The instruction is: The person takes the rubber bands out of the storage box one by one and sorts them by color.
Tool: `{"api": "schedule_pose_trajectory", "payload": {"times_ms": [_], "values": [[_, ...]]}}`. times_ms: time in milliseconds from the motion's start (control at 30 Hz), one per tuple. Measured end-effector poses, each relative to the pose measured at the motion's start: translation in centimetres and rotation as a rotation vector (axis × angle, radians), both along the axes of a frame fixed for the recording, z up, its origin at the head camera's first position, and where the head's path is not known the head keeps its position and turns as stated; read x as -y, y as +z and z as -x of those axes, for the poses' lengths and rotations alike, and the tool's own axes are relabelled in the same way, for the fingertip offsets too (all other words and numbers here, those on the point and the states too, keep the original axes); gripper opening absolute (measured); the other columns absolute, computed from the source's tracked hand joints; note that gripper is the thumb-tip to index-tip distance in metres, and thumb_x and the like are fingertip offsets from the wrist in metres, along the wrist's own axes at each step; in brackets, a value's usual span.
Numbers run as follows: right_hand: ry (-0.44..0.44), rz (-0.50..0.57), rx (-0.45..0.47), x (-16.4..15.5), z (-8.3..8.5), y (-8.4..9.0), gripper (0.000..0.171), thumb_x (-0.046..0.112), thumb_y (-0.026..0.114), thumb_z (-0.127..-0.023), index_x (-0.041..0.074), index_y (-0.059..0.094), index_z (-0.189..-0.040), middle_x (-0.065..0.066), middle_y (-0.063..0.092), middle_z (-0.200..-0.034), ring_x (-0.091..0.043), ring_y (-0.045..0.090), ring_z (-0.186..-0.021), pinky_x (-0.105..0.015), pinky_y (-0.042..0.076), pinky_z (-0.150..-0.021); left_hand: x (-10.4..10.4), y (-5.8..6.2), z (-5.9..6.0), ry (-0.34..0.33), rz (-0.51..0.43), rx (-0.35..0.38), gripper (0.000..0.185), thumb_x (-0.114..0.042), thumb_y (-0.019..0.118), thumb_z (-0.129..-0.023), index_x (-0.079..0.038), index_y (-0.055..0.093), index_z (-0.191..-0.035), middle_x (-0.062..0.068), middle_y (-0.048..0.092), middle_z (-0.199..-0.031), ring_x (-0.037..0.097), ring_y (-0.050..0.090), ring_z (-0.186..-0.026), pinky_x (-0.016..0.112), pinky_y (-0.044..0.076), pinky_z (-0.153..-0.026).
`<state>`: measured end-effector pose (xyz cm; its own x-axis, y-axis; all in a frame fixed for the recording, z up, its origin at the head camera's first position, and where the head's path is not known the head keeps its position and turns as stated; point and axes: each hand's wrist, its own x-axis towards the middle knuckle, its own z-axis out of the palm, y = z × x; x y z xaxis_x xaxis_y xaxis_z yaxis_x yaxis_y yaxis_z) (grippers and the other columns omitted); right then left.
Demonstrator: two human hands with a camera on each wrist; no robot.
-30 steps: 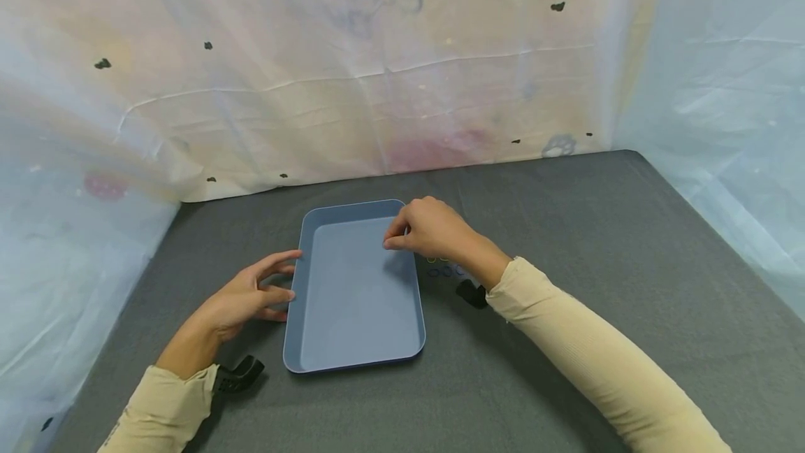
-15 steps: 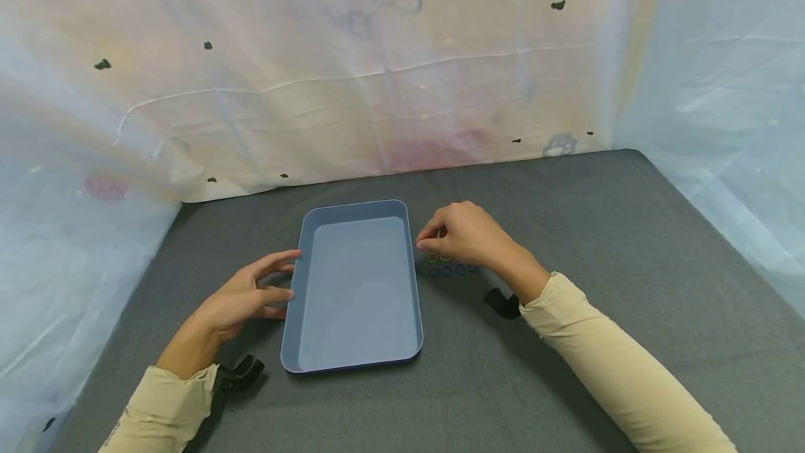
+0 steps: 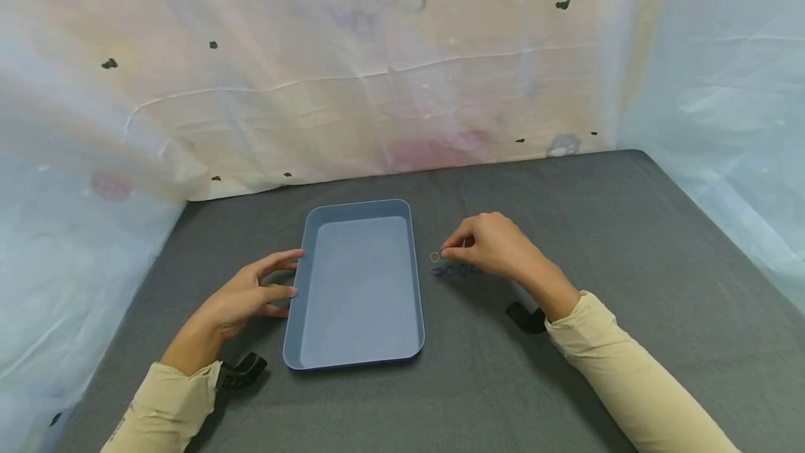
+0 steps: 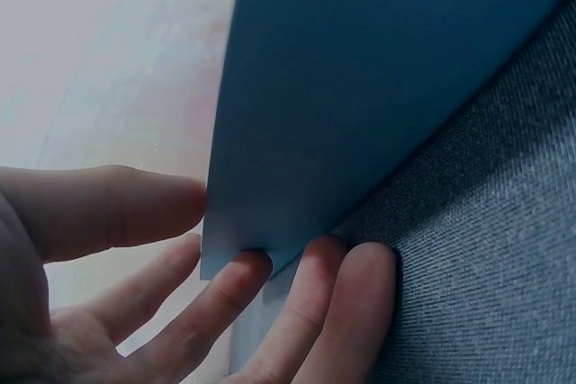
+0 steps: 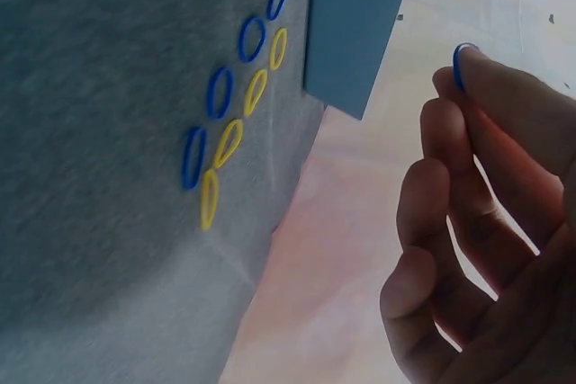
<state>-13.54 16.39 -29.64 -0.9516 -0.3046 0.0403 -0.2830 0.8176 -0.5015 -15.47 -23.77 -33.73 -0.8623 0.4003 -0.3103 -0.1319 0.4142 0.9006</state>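
Now the left hand (image 3: pixel 242 296) is resting on the gray cloth (image 3: pixel 566 229) with relaxed, spread fingers (image 4: pixel 297 303) touching the left wall of the blue tray (image 3: pixel 358 285). Right of the tray, blue and yellow rings (image 5: pixel 229 105) are lying in two rows. The right hand (image 3: pixel 497 247) is hovering over them, pinching a blue ring (image 5: pixel 461 65) at its fingertips. Pale, stained sheets (image 3: pixel 377 89) are hanging around the table.

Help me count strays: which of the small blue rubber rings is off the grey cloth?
The blue ring pinched at the right hand's fingertips; the other four blue rings lie in a row on the cloth beside yellow ones.
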Motion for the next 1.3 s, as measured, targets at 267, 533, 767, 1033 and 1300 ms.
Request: {"api": "schedule_pose_trajectory", "payload": {"times_ms": [267, 533, 767, 1033, 1300], "values": [[-0.033, 0.004, -0.002, -1.1, -0.7, -0.9, 0.008, 0.030, 0.076, -0.089, 0.026, 0.081, -0.094, 0.006, 0.075, -0.099, -0.008, 0.062, -0.078, -0.027, 0.048, -0.066, 0.2, -0.1, 0.2, -0.012, 0.002, -0.004, 0.072, -0.009, 0.063, -0.096, -0.016, 0.027, -0.158, 0.024, 0.019, -0.160, 0.044, 0.038, -0.137, 0.050, 0.058, -0.089], [-0.060, 0.012, -0.006, -2.2, -0.7, -1.1, 0.008, 0.030, 0.076, -0.088, 0.027, 0.081, -0.093, 0.008, 0.075, -0.096, -0.009, 0.062, -0.077, -0.027, 0.048, -0.068, 1.1, -0.1, -0.3, -0.018, 0.010, -0.016, 0.070, -0.012, 0.064, -0.096, -0.017, 0.029, -0.157, 0.022, 0.020, -0.159, 0.040, 0.045, -0.133, 0.049, 0.058, -0.088], [-0.075, -0.015, 0.010, -2.9, -0.4, -1.5, 0.009, 0.031, 0.076, -0.088, 0.026, 0.081, -0.093, 0.007, 0.077, -0.095, -0.009, 0.062, -0.078, -0.027, 0.047, -0.066, 0.9, 0.3, -0.3, -0.024, 0.006, -0.015, 0.070, -0.012, 0.063, -0.096, -0.016, 0.028, -0.157, 0.023, 0.021, -0.159, 0.037, 0.048, -0.129, 0.049, 0.058, -0.089], [-0.094, -0.053, 0.028, -3.9, -0.4, -1.5, 0.009, 0.030, 0.076, -0.088, 0.026, 0.082, -0.094, 0.005, 0.078, -0.096, -0.012, 0.064, -0.082, -0.029, 0.048, -0.068, 0.6, 0.3, -0.4, -0.023, 0.003, -0.019, 0.070, -0.010, 0.062, -0.096, -0.016, 0.028, -0.157, 0.023, 0.021, -0.159, 0.039, 0.044, -0.132, 0.049, 0.058, -0.089], [-0.050, -0.173, 0.064, -5.1, -0.1, -2.2, 0.011, 0.028, 0.075, -0.089, 0.022, 0.082, -0.093, 0.001, 0.078, -0.100, -0.011, 0.065, -0.079, -0.030, 0.049, -0.066, 0.4, 0.3, -0.6, -0.036, -0.014, -0.026, 0.071, -0.010, 0.062, -0.097, -0.014, 0.026, -0.158, 0.024, 0.021, -0.158, 0.037, 0.047, -0.129, 0.049, 0.058, -0.088]]}}
